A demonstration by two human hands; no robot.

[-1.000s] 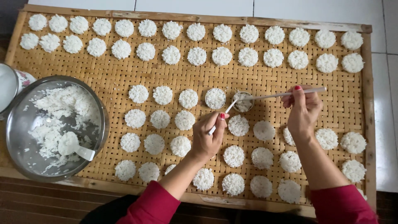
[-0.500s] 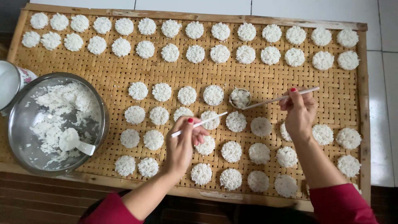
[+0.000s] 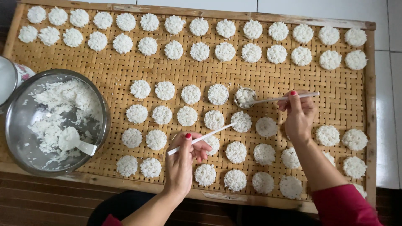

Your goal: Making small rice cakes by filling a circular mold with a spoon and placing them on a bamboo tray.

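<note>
Ring mould: a small round metal ring mould (image 3: 245, 97) sits on the woven bamboo tray (image 3: 113, 77), just right of the frame's centre, packed with white rice.
Second ring: another metal ring (image 3: 218, 94) just to its left, also filled with rice.
Right stick: a thin white stick (image 3: 284, 98) runs from the ring mould out to the right, its left end in the mould's rice.
Right hand: the right hand (image 3: 299, 117) is right of centre, to the right of the mould and apart from it; its grip is pinched shut on the stick's right part, thumb on top.
Left stick: a second white stick (image 3: 201, 139) slants from lower left to upper right, its far tip at a rice cake (image 3: 241, 121) below the mould.
Left hand: the left hand (image 3: 184, 161) is at lower centre, below and left of the mould; its grip is closed on the lower end of that stick.
Rice cakes: round white discs in two rows along the top of the tray and in rows around the hands.
Bowl: a steel bowl (image 3: 16, 125) at the left edge holds loose rice and a white spoon (image 3: 75, 142).
Sleeves: red sleeves (image 3: 343, 205) at the bottom edge.
</note>
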